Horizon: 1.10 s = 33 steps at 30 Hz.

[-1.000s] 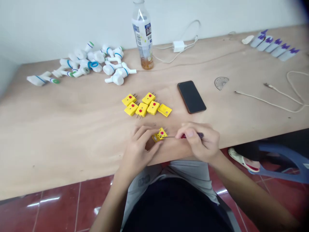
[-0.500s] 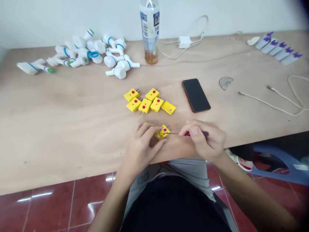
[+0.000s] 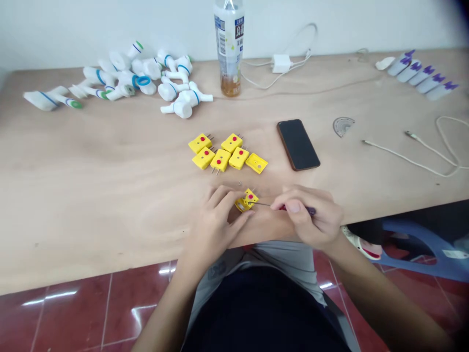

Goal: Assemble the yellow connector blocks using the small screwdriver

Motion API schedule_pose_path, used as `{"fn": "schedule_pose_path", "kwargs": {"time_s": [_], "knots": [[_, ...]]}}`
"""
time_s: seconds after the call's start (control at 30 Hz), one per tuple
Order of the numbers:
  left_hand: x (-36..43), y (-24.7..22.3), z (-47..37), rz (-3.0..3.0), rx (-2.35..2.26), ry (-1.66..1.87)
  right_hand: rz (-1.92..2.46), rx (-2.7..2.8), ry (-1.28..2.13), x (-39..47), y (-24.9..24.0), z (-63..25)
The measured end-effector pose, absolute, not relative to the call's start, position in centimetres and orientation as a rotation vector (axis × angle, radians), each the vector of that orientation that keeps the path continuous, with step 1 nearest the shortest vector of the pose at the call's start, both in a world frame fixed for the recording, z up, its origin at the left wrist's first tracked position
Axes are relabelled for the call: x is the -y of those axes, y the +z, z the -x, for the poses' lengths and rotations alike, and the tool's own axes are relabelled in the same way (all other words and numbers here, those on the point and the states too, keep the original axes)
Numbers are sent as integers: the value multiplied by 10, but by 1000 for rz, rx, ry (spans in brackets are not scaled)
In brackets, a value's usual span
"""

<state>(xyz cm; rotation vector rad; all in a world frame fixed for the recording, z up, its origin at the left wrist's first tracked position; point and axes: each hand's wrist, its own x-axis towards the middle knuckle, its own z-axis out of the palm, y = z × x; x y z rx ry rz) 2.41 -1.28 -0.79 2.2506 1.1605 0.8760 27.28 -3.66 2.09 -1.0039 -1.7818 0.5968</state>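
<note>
My left hand (image 3: 219, 220) grips an opened yellow plug (image 3: 250, 197) against the table near its front edge, thumb below and fingers above. A red dot marks the plug, and its pins point away from me. My right hand (image 3: 311, 215) is closed round the dark handle of a thin screwdriver (image 3: 262, 204), whose tip touches the inside of the plug. Just beyond the plug lies a tiny metal piece (image 3: 240, 184), too small to make out. Several closed yellow plugs (image 3: 220, 160) and a loose yellow cover (image 3: 257, 163) lie farther back.
A phone (image 3: 298, 144) lies right of the plugs. Behind them stand a bottle (image 3: 230, 54) and a white charger (image 3: 281, 63). White fittings (image 3: 126, 80) fill the back left. A protractor (image 3: 343, 126), a cable (image 3: 403, 156) and purple-topped tubes (image 3: 423, 78) are on the right.
The screwdriver's handle has dipped slightly, its tip staying at the plug. My left hand keeps its hold on the plug. The view has shifted a little.
</note>
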Motion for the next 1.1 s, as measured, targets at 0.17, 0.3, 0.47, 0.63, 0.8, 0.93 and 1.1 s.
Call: {"fn": "schedule_pose_path", "kwargs": {"time_s": [0.17, 0.3, 0.47, 0.63, 0.8, 0.93, 1.1], "knots": [[13, -7, -24, -2254, -1153, 878, 980, 1843, 549, 37, 22, -270], [13, -1, -24, -2223, -1151, 880, 978, 1797, 512, 40, 21, -270], [14, 6, -24, -2221, -1123, 917, 1074, 1651, 414, 37, 29, -282], [16, 9, -30, -2260, -1142, 957, 1032, 1871, 436, 21, 30, -294], [16, 10, -34, -2310, -1160, 941, 1020, 2124, 496, 11, 10, -284], [17, 12, -34, -2304, -1170, 886, 1006, 2125, 579, 11, 1, -284], [16, 13, -31, -2274, -1213, 897, 883, 1536, 820, 5, 23, -283]]}}
